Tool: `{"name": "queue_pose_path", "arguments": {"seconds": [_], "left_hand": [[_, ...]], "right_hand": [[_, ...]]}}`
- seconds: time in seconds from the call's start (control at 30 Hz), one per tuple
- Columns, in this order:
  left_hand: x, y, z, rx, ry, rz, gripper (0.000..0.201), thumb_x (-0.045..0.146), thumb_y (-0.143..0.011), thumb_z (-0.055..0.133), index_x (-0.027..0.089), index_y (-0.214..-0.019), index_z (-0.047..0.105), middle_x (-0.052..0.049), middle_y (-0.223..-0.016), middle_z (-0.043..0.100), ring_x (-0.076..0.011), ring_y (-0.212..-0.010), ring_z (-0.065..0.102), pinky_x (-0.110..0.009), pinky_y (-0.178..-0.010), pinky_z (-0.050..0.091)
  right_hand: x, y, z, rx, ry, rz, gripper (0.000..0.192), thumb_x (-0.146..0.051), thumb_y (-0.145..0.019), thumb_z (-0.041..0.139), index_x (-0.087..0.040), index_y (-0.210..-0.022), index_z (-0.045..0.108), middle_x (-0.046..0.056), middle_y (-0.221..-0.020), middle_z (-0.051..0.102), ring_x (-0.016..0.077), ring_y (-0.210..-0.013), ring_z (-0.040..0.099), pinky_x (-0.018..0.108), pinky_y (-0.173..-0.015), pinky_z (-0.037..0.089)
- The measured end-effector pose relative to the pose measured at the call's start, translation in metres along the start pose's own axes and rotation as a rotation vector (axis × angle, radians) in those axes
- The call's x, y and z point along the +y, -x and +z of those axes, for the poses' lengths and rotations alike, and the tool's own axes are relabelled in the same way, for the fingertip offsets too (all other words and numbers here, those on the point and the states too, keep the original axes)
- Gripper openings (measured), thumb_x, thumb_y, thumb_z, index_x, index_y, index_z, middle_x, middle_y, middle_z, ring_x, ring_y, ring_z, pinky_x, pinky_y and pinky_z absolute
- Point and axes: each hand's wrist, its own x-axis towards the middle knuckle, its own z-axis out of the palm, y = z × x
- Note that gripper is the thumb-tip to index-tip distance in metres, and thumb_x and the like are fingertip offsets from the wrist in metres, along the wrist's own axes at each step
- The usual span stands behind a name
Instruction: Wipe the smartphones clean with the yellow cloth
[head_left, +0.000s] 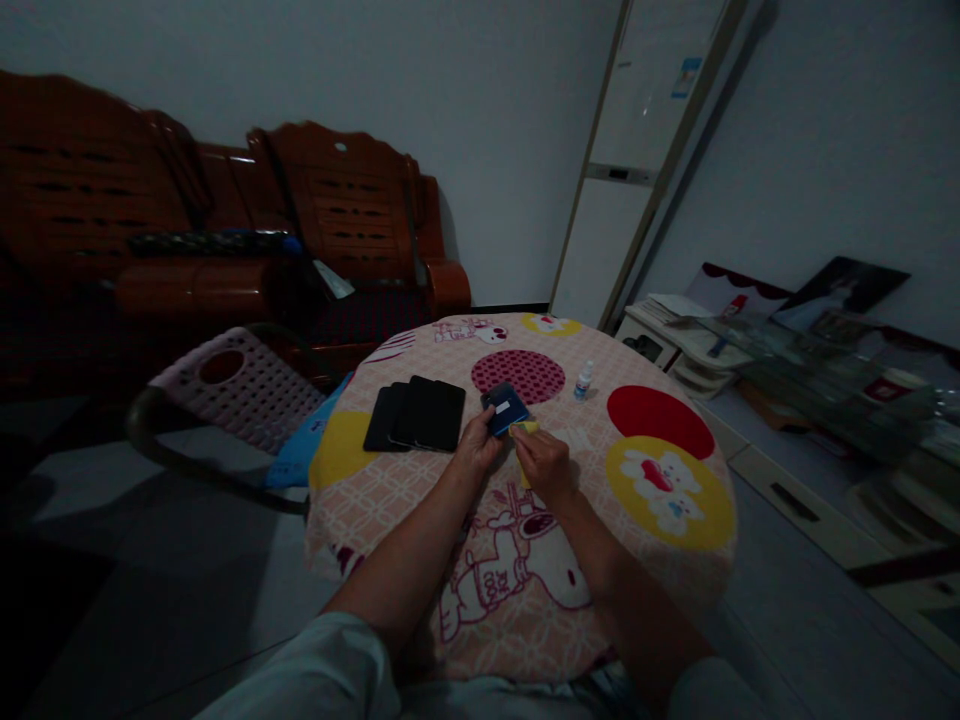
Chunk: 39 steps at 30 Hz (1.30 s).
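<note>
The person works with two hands over a round surface (420, 600) covered with a cartoon-printed cloth. The left hand (478, 445) grasps one dark blue phone (506, 409) with a small white patch on the face that is up. The phone is held just above the surface, near its middle. Its long axis runs from the left hand away and to the right, toward the far side of the surface, and it is a little tilted. The right hand (544, 463) is clenched around one yellow cloth (525, 428), and this cloth touches the near right end of the phone.

To the left of the hands, three dark phones (416, 414) lie flat on the surface. They overlap each other like a fan, and their long axes point away from the person. One small bottle (583, 381) with a white cap stands upright behind the hands, well apart from the blue phone, between a dark red dotted circle and a plain red circle printed on the cloth.

At the left edge of the surface there is one chair (240, 385) with a pink perforated seat. Behind it, against the wall, stands a wooden sofa (225, 230) of a red-brown colour. The room is dim, so small details on the phones I cannot tell.
</note>
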Motion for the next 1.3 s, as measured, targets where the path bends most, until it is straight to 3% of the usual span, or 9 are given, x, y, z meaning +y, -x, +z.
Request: {"name": "queue_pose_path", "arguments": {"seconds": [0.3,0.5,1.17,1.3], "left_hand": [[-0.0009,-0.0041,-0.0014,0.013,-0.015,0.027,0.033,0.013,-0.092,0.042,0.006,-0.123,0.052,-0.012,-0.09,0.07,-0.0183,-0.071,0.069,-0.03,-0.072,0.055],[-0.0012,-0.0052,-0.0022,0.029,-0.022,0.057,0.033,0.012,-0.091,0.043,0.004,-0.122,0.052,-0.013,-0.09,0.07,-0.0185,-0.073,0.069,-0.031,-0.077,0.055],[-0.0003,-0.0068,-0.0041,0.019,-0.018,0.046,0.029,0.013,-0.092,0.042,0.007,-0.118,0.055,-0.013,-0.092,0.069,-0.0182,-0.075,0.069,-0.03,-0.074,0.056],[-0.0003,-0.0058,-0.0039,0.014,-0.03,0.036,0.03,0.015,-0.092,0.042,0.006,-0.119,0.054,-0.014,-0.091,0.069,-0.0194,-0.076,0.069,-0.032,-0.073,0.056]], "right_hand": [[-0.0002,-0.0008,-0.0029,-0.014,0.09,0.027,0.028,-0.015,-0.091,0.044,-0.015,-0.109,0.065,0.009,-0.079,0.068,0.0191,-0.074,0.062,0.03,-0.07,0.048],[-0.0037,-0.0016,-0.003,-0.091,0.112,0.008,0.026,-0.015,-0.09,0.045,-0.015,-0.106,0.065,0.008,-0.077,0.066,0.0187,-0.074,0.06,0.028,-0.069,0.047],[-0.0009,-0.0003,-0.0019,-0.056,0.121,0.026,0.026,-0.015,-0.09,0.045,-0.014,-0.107,0.065,0.008,-0.075,0.067,0.0189,-0.072,0.06,0.029,-0.068,0.046],[0.0035,0.0001,-0.0017,-0.015,0.116,0.083,0.028,-0.014,-0.09,0.044,-0.015,-0.109,0.065,0.009,-0.078,0.068,0.0193,-0.075,0.061,0.03,-0.071,0.047]]}}
